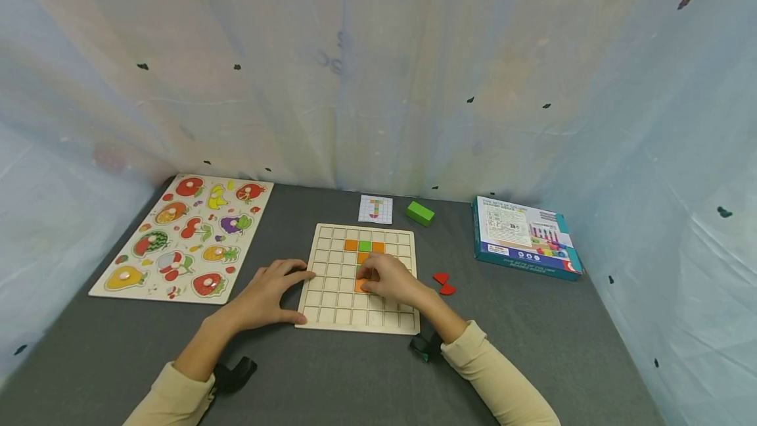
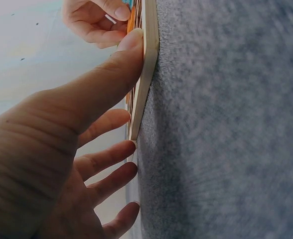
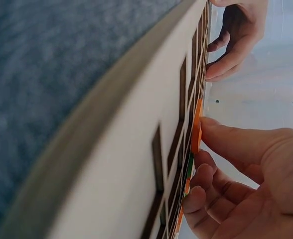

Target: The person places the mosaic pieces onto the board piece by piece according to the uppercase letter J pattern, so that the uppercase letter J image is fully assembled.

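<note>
A light wooden grid board (image 1: pixel 331 296) lies flat on the table. My left hand (image 1: pixel 267 296) steadies its left side, with fingers spread and the thumb (image 2: pixel 129 45) resting on the near left corner. Over the middle of the board, my right hand (image 1: pixel 389 279) pinches an orange square tile (image 3: pixel 197 127) between thumb and forefinger, low at the grid cells. Further up the grid sit an orange tile (image 1: pixel 351 245), a green tile (image 1: pixel 364 246) and another orange tile (image 1: pixel 378 248) in a row, with more tiles below partly hidden by my right hand.
A pattern card (image 1: pixel 375 210) and a green block (image 1: pixel 420 213) lie beyond the board. Two red pieces (image 1: pixel 447 289) are right of it. A fruit puzzle board (image 1: pixel 236 281) lies at the left, a boxed set (image 1: pixel 526 238) at the right. Hanging sheets (image 1: pixel 378 84) surround the table.
</note>
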`<state>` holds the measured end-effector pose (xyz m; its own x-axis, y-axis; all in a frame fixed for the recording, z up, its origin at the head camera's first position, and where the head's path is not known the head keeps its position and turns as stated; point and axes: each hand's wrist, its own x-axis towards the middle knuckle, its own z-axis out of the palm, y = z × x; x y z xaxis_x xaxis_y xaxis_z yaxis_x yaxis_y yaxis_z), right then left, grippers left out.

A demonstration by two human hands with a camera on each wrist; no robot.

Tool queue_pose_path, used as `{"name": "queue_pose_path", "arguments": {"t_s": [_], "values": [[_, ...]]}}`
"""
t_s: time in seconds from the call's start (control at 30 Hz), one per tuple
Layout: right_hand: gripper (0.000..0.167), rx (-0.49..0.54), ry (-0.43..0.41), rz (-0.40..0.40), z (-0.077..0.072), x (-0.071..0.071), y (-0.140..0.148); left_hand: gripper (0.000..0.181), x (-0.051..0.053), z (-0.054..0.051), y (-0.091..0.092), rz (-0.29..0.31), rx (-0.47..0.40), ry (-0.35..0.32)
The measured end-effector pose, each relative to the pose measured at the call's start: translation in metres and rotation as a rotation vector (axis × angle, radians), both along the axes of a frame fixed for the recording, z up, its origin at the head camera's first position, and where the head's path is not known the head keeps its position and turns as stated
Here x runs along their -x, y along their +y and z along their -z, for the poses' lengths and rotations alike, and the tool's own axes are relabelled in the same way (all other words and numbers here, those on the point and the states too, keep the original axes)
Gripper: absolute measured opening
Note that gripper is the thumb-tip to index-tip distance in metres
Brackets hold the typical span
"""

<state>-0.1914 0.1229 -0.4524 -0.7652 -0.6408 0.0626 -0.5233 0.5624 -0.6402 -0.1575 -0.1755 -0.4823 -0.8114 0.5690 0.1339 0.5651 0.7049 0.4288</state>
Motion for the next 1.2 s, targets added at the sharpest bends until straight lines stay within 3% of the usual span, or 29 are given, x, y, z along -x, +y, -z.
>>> {"name": "queue_pose_path", "arguments": {"t_s": [0.47,0.73,1.0,1.2], "values": [[0.007,0.062,0.025,-0.004,0.002,0.001,0.012,0.083,0.001,-0.002,0.000,0.002,-0.005,0.004],[0.011,0.175,-0.002,0.171,0.000,-0.008,0.070,0.082,0.000,-0.005,0.003,0.005,-0.015,0.012],[0.016,0.116,0.006,0.424,0.004,-0.028,0.129,0.081,-0.001,-0.003,0.003,0.006,-0.013,0.012],[0.024,0.086,0.011,0.484,0.009,-0.035,0.143,0.081,-0.002,-0.004,0.002,-0.003,-0.003,-0.009]]}}
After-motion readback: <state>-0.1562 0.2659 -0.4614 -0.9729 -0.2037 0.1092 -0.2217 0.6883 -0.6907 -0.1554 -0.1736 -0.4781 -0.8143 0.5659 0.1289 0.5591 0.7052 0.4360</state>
